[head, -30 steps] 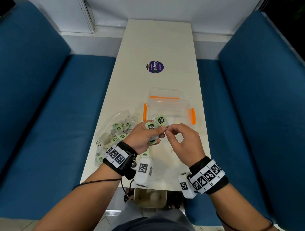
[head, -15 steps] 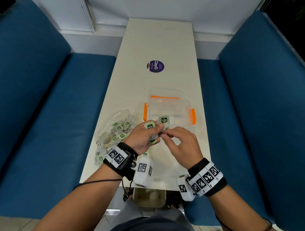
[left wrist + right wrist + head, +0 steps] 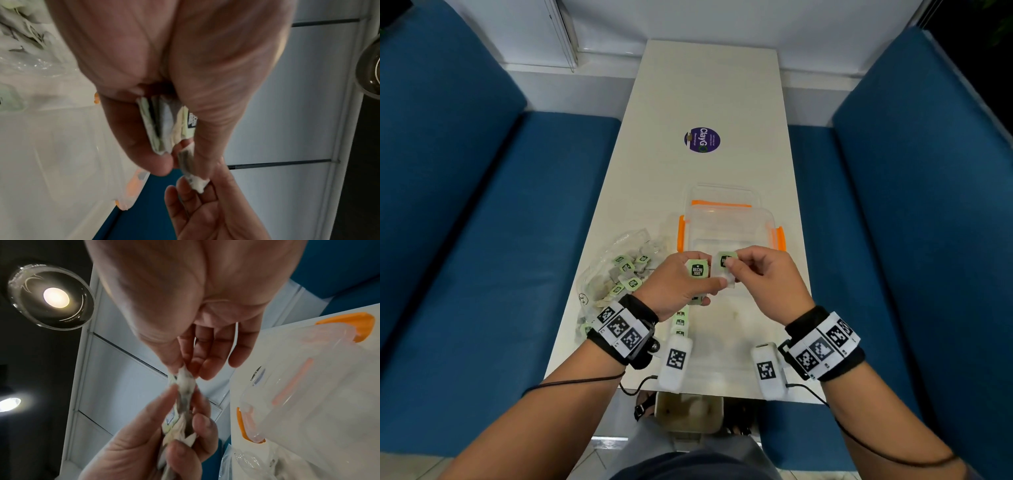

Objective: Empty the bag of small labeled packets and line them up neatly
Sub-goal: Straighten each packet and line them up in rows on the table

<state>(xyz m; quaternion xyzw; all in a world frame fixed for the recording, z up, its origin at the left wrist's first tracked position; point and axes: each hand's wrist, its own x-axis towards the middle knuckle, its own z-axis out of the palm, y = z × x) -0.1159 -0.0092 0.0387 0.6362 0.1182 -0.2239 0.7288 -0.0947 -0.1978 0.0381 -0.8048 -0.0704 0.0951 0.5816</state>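
Note:
My left hand (image 3: 681, 284) grips a small stack of green-labelled packets (image 3: 697, 269), held above the white table (image 3: 709, 89); the left wrist view shows the stack (image 3: 162, 126) on edge between thumb and fingers. My right hand (image 3: 763, 274) pinches one packet (image 3: 725, 265) at the stack's right side, seen as a packet (image 3: 185, 389) between fingertips in the right wrist view. A clear plastic bag (image 3: 616, 274) with several more packets lies at the table's left edge. A short column of packets (image 3: 680, 322) lies on the table below my left hand.
A clear plastic box with orange latches (image 3: 729, 226) stands just beyond my hands, its lid (image 3: 722, 197) behind it. A purple round sticker (image 3: 702, 139) marks the table's middle. Blue bench seats (image 3: 493, 240) flank both sides.
Both hands have lifted slightly toward the box. The right hand's pinch has moved up onto the green-labelled packet at the stack's right side.

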